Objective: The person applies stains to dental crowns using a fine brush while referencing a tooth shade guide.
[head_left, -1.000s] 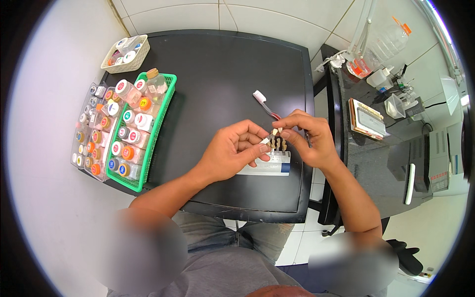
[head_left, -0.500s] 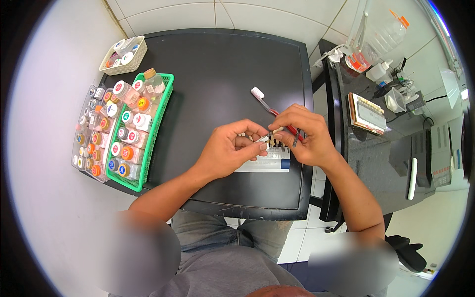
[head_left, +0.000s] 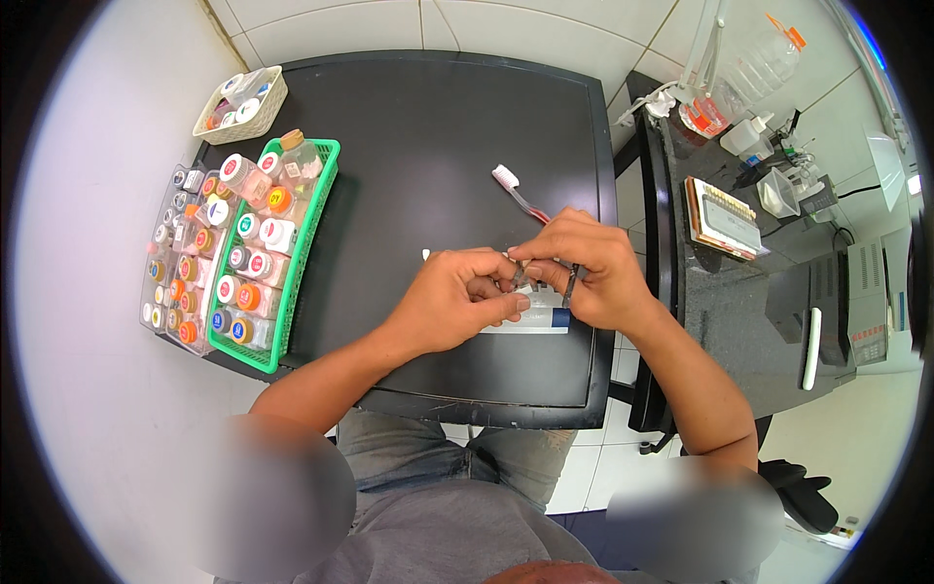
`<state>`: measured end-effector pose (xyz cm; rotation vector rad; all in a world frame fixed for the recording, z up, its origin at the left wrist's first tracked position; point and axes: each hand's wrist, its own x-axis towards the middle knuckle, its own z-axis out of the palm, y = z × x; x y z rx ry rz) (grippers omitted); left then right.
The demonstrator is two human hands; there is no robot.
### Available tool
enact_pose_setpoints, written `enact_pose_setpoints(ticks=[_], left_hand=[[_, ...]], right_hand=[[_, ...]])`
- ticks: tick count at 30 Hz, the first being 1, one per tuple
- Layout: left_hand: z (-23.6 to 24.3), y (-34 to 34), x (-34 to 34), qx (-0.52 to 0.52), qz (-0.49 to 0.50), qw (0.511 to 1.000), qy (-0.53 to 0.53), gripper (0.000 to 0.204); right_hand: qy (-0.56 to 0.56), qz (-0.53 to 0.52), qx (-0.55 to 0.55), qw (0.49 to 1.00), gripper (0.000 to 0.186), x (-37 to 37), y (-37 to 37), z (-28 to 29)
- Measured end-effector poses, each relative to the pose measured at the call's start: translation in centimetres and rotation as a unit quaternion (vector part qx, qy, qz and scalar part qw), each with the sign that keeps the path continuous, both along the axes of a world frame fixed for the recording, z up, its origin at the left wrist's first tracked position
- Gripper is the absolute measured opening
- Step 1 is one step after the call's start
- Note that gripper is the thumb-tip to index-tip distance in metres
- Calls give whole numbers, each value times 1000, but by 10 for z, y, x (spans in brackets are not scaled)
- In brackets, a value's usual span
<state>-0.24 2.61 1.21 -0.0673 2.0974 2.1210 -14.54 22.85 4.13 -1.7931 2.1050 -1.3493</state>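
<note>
Over the right front of the black table (head_left: 418,136) my two hands meet, fingertips almost touching. My left hand (head_left: 452,297) is closed in a pinch on a small whitish piece (head_left: 525,289), mostly covered by the fingers. My right hand (head_left: 598,268) is closed too, its fingertips at a tiny greyish part against the left fingers; its kind cannot be made out. A narrow dark strip (head_left: 571,285) shows below the right fingers. Beneath the hands lies a white card with a blue end (head_left: 545,319). A toothbrush with a red handle (head_left: 535,210) runs behind my right hand, partly hidden.
A green basket (head_left: 305,263) of capped jars stands at the left, beside a clear rack (head_left: 161,282) of small bottles. Behind them is a cream basket (head_left: 263,119). On the dark side counter lie a tooth shade guide (head_left: 725,219), a large plastic bottle (head_left: 749,83) and a grey device (head_left: 861,292).
My right fingers have shifted left, closer to the left fingertips. The pale tooth-like piece seen at the right fingertips is now covered. A small white tip now shows behind my left hand.
</note>
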Motion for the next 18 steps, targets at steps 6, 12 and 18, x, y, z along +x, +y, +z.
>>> enact_pose_setpoints(ticks=[6, 12, 18], left_hand=[[6, -3, -4, 83, 33, 996, -6, 16], [2, -6, -7, 101, 77, 992, 12, 18], [-2, -7, -8, 104, 103, 988, 44, 20]], right_hand=[[-71, -98, -10, 993, 37, 7, -4, 3], [-102, -131, -29, 986, 38, 7, -1, 8], [3, -195, -82, 977, 26, 1, 8, 20]])
